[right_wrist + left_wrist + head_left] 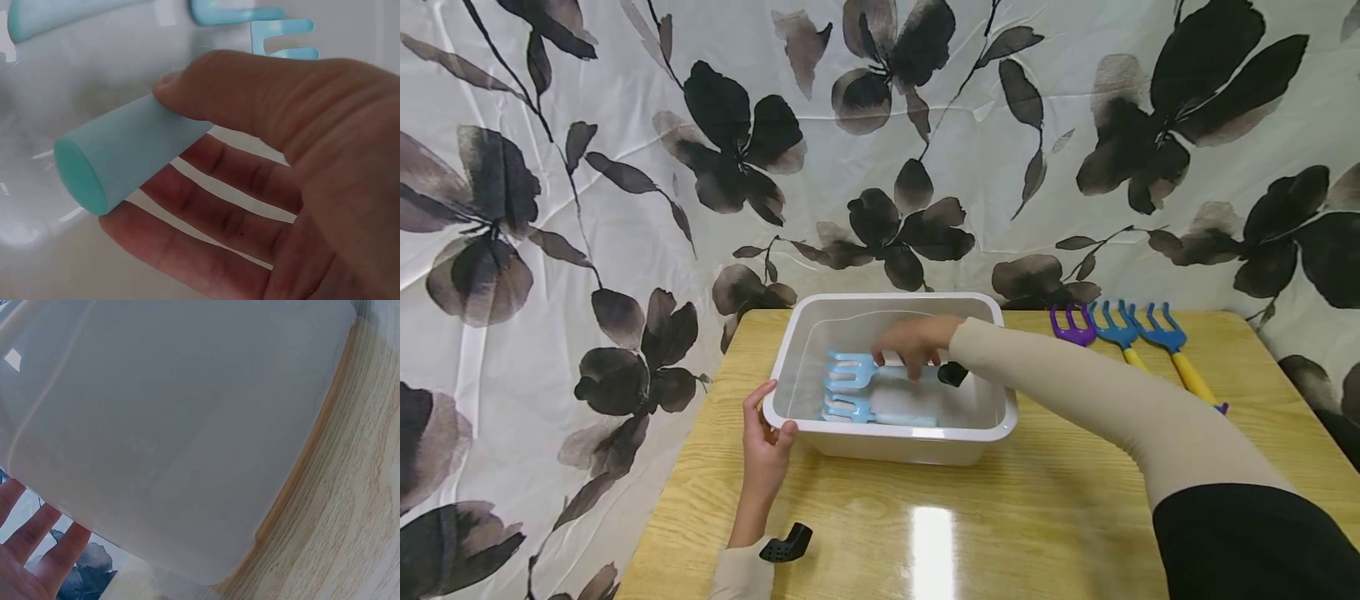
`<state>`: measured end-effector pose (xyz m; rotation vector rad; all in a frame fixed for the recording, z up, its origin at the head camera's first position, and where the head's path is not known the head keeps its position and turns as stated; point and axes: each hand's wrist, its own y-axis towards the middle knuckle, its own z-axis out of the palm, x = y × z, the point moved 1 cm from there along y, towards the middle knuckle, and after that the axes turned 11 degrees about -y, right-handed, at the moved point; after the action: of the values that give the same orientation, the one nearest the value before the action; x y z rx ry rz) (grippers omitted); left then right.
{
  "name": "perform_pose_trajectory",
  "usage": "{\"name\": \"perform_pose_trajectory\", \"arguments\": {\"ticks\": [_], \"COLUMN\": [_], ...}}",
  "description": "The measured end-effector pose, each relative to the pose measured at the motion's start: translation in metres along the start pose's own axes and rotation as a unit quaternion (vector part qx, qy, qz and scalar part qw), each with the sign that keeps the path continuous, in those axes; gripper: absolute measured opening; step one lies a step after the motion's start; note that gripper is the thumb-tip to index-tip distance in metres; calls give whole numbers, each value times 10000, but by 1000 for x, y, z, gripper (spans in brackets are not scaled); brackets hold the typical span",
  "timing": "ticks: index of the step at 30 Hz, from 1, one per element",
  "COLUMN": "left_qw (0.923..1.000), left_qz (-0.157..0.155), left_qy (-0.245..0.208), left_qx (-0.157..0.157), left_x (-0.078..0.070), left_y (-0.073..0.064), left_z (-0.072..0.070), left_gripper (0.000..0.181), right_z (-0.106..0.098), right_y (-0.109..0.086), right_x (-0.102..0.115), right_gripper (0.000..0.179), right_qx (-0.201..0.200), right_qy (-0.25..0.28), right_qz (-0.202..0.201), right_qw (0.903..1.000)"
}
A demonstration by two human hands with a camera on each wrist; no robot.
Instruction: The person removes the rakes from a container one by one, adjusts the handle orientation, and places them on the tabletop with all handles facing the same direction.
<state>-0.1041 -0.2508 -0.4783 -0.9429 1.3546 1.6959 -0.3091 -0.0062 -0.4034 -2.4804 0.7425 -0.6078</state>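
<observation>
Got a right hand [917, 340] down inside the white tub [895, 448], about half closed, pinching the handle of the farther light-blue fork [868, 371] with thumb on top and fingers curled underneath. Got a second light-blue fork [883, 417] in there too, lying nearer the tub's front wall. Gripping the tub's near-left corner with the left hand [765, 454], fingers along the side, thumb at the rim. Also got a purple fork [1078, 334] and two blue-and-yellow forks [1193, 377] right of the tub.
</observation>
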Motion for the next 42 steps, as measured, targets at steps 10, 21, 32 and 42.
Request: {"name": "perform_pose_trajectory", "arguments": {"ticks": [10, 21, 32, 42], "left_qw": [9998, 9991, 9995, 9994], "left_qz": [-150, -212, -96, -117], "left_qy": [145, 363, 298, 302], "left_qx": [-25, -98, -78, -113], "left_x": [-4, -3, -2, 0], "left_y": [-2, -4, -2, 0], "left_z": [1, 3, 2, 4], "left_gripper": [65, 63, 65, 64], "right_z": [-33, -52, -49, -14], "right_y": [-55, -132, -215, -263], "right_x": [9, -16, -52, -86], "right_gripper": [57, 58, 58, 61], "right_qx": [-548, -1277, -1988, -2316], "right_qy": [65, 794, 1339, 1523], "right_qz": [-599, -544, -45, 833], "right_qw": [9967, 9871, 9709, 9572]}}
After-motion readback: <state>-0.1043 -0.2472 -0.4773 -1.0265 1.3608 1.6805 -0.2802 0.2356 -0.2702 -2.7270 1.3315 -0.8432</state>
